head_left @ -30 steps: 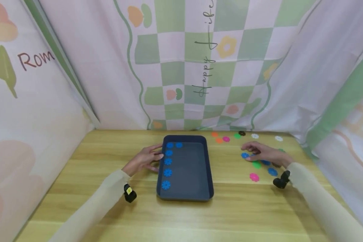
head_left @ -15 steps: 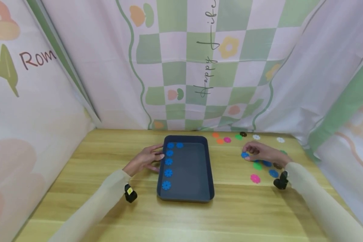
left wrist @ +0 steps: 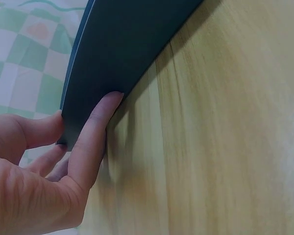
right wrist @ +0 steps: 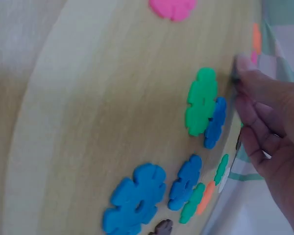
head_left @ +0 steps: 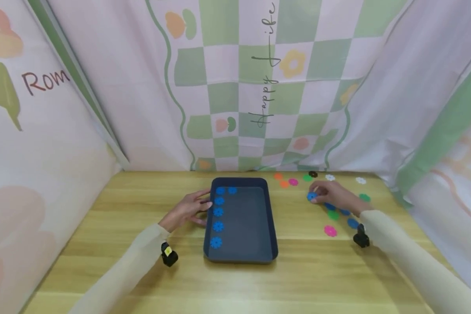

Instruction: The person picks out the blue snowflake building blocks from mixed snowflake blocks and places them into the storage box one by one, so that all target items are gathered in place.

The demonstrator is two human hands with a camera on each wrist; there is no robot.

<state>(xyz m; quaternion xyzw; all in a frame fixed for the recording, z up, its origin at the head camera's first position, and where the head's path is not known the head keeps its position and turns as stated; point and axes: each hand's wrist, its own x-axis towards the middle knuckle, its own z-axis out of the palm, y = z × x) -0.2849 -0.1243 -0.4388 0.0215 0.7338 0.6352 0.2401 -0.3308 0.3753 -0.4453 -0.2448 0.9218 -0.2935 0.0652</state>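
Note:
In the head view, a dark rectangular baking tray (head_left: 243, 226) lies on the table. Several blue flower-shaped plastic pieces (head_left: 218, 226) line its left side, one more beside the far-left piece. My left hand (head_left: 186, 211) rests against the tray's left outer wall, its fingers touching the wall and edge, as the tray wall (left wrist: 117, 44) in the left wrist view confirms. To the right, my right hand (head_left: 335, 195) pinches a blue flower piece (head_left: 311, 196) between thumb and fingertips, just above the tabletop; in the right wrist view the hand (right wrist: 274, 117) mostly hides that piece.
Loose flower pieces lie around my right hand: a pink one (head_left: 330, 231), a green one (head_left: 332, 215) and a blue one (head_left: 353, 223). Farther back are orange (head_left: 284, 184), black (head_left: 313, 174) and white (head_left: 360, 180) pieces. A patterned curtain (head_left: 267, 87) hangs behind the table.
My right hand has taken a blue flower piece between its fingertips and lifted it, shifting slightly left. My left hand stays at the tray, which has not moved.

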